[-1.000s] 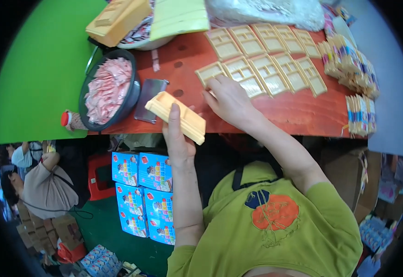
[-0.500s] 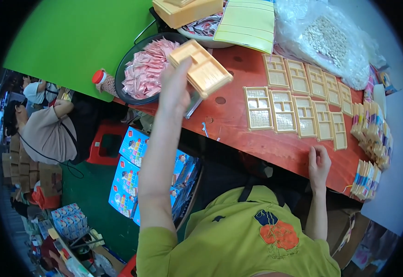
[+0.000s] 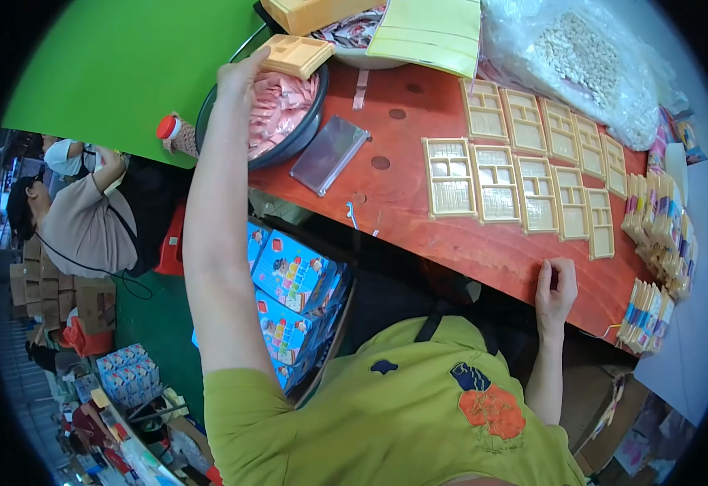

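My left hand [image 3: 236, 79] grips a cream plastic compartment tray [image 3: 299, 55], perhaps a stack of them, above a dark basin [image 3: 304, 139]. Pink packets [image 3: 277, 115] fill the basin under it. At the table's near edge rests my right hand [image 3: 556, 293], its fingers curled in loosely and nothing visible in them. Several similar compartment trays [image 3: 496, 185] lie in two rows on the red table [image 3: 407, 182], beyond my right hand.
A clear flat plastic box [image 3: 330, 155] lies beside the basin; a red-lidded jar [image 3: 177, 134] stands left of it. Yellow-green sheets [image 3: 427, 39] and a bag of white pieces [image 3: 577, 57] sit behind. Stick bundles [image 3: 646, 314] line the right edge. Blue boxes [image 3: 291, 271] are below; a person [image 3: 95, 223] sits left.
My left hand has moved up and to the left with the tray, from beside the basin to over it. The flat plastic box now shows fully. My right hand stays almost in place.
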The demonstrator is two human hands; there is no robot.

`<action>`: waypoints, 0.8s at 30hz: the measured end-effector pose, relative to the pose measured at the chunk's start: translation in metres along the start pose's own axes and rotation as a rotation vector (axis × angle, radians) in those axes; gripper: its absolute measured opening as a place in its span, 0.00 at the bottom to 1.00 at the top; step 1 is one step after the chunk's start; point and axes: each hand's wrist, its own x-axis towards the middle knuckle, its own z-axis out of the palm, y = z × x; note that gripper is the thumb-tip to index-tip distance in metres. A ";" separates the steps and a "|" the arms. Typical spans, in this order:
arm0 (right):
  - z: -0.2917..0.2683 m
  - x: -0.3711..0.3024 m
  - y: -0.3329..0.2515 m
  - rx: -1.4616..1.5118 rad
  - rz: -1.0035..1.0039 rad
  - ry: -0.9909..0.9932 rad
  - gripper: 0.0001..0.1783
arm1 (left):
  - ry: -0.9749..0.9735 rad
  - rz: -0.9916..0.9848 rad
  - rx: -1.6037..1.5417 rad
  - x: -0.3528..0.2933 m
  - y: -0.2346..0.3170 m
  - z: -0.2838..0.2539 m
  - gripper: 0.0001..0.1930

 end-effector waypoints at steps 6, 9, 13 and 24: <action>0.000 -0.001 -0.001 -0.027 0.007 0.013 0.04 | 0.365 0.450 0.645 -0.062 -0.004 0.003 0.16; -0.001 -0.001 0.004 0.003 0.029 0.034 0.05 | 0.128 0.965 0.924 -0.118 -0.022 0.035 0.10; 0.001 -0.001 -0.002 -0.013 -0.014 0.016 0.04 | -0.193 1.117 0.974 -0.161 -0.067 0.065 0.06; -0.003 -0.007 0.013 -0.121 -0.057 0.096 0.03 | -0.128 1.120 0.808 -0.187 -0.069 0.103 0.03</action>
